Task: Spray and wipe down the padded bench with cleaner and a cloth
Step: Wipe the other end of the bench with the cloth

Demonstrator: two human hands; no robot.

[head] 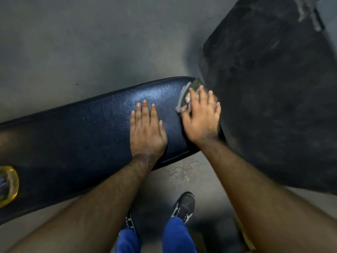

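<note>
The padded bench (82, 136) ran dark blue across the floor (73, 42), its rounded end up against a black mat (273, 88). The left hand (146, 128) lay flat on the padding, fingers straight and together, holding nothing. The right hand (201, 115) pressed the cloth (186, 96) onto the far end of the bench, fingers spread over it; the blur hid whether they curled round it. A yellow-rimmed object (9, 186) sat at the bench's left end, too blurred to name. Below, blue trousers (176, 236) and a black shoe (184, 205).
</note>
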